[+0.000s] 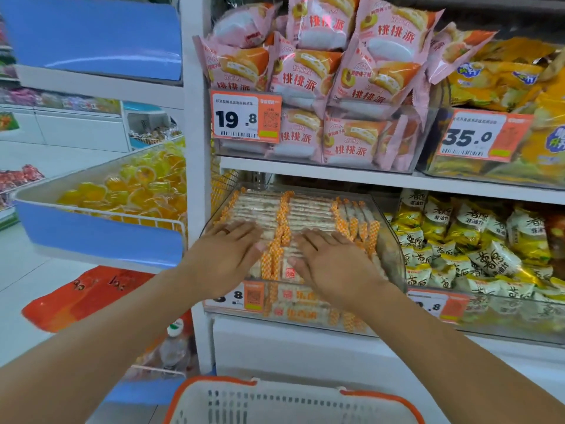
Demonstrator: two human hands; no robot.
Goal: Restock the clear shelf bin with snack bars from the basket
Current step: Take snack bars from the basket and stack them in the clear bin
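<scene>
Left hand (225, 251) flat, fingers straight, pressing on snack bars (301, 211) in the clear bin (393, 249); nothing grasped. Bars lie in rows, long axes running left-right, orange ends. Right hand (331, 261) likewise flat on them. Basket (293, 399) below, cut off by the frame edge, contents unseen.

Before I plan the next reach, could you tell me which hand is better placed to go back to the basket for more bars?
Roughly equal: left hand and right hand both lie flat on the snack bars, and the basket sits centred below them.
</scene>
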